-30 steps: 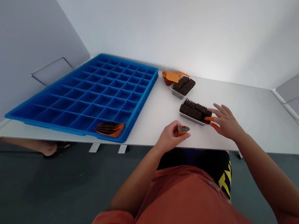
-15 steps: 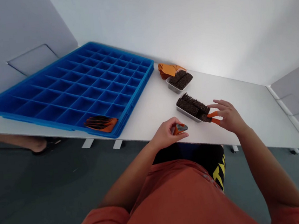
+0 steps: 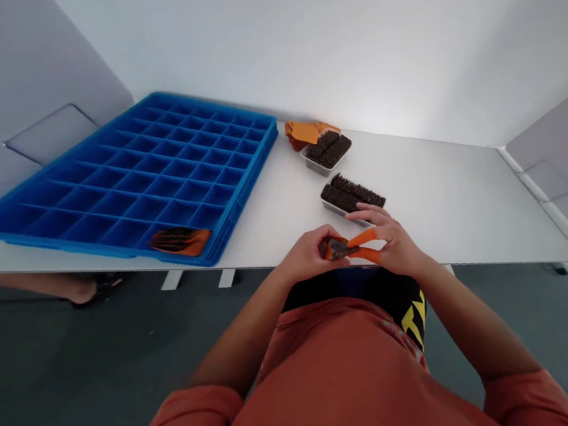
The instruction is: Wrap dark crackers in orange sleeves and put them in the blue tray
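My left hand (image 3: 302, 258) is closed around a small orange pouch (image 3: 328, 251), its greyish mouth turned to the right. Orange finger covers sit on the thumb and forefinger of my right hand (image 3: 402, 248). Those two fingertips pinch a thin dark piece (image 3: 352, 250) at the pouch's mouth; how far it reaches inside is hidden. Just behind my right hand stands a clear container (image 3: 338, 209) packed with rows of thin dark pieces (image 3: 355, 191). Its near right end is covered by my fingers.
A large blue compartment tray (image 3: 240, 207) takes up the left of the white table (image 3: 443, 197). Filled orange pouches (image 3: 194, 242) lie in its near right compartment. Farther back stand a second container (image 3: 317, 165) of dark pieces and a pile of orange pouches (image 3: 302, 133). Another person's foot (image 3: 83, 290) shows below.
My right hand has moved left from the near container to the pouch, bringing a dark piece. My left hand still holds the pouch. The view has shifted slightly.
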`<state>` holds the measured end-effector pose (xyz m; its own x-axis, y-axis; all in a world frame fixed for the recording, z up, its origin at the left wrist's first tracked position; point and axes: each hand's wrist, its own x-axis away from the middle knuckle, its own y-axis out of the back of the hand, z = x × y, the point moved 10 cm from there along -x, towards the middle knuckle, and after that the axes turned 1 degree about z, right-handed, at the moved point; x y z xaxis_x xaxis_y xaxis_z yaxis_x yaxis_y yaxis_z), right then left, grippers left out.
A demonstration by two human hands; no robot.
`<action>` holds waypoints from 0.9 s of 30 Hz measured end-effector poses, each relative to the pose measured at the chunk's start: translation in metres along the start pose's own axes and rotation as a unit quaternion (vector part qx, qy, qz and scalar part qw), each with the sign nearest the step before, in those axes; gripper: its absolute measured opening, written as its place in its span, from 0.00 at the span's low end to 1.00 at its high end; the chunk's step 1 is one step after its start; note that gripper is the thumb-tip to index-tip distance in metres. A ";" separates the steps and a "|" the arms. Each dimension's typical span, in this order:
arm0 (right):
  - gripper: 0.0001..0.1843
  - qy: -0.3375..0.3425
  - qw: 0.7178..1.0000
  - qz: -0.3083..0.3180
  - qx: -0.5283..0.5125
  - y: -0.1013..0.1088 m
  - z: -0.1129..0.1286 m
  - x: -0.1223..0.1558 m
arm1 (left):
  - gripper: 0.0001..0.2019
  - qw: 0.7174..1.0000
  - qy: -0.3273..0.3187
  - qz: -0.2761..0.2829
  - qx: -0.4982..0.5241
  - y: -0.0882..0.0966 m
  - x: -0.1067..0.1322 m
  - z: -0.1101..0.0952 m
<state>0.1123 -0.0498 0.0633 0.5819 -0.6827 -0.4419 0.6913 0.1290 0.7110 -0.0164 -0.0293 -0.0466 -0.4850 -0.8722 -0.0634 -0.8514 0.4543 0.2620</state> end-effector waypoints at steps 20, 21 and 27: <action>0.10 -0.009 0.946 0.069 0.317 -0.011 0.020 -0.007 | 0.26 0.999 -0.025 -0.026 -0.025 0.002 -0.003 -0.001; 0.10 -0.010 0.943 0.074 0.323 -0.013 0.021 -0.009 | 0.26 0.999 -0.027 -0.026 -0.022 0.002 -0.004 -0.001; 0.10 0.010 0.942 0.116 0.314 -0.027 0.019 -0.013 | 0.23 0.999 -0.026 -0.025 0.032 0.004 -0.005 0.002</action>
<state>0.0778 -0.0582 0.0605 0.6977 -0.6746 -0.2410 0.1593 -0.1819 0.9703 -0.0176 -0.0229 -0.0468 -0.4501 -0.8840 -0.1262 -0.8850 0.4227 0.1955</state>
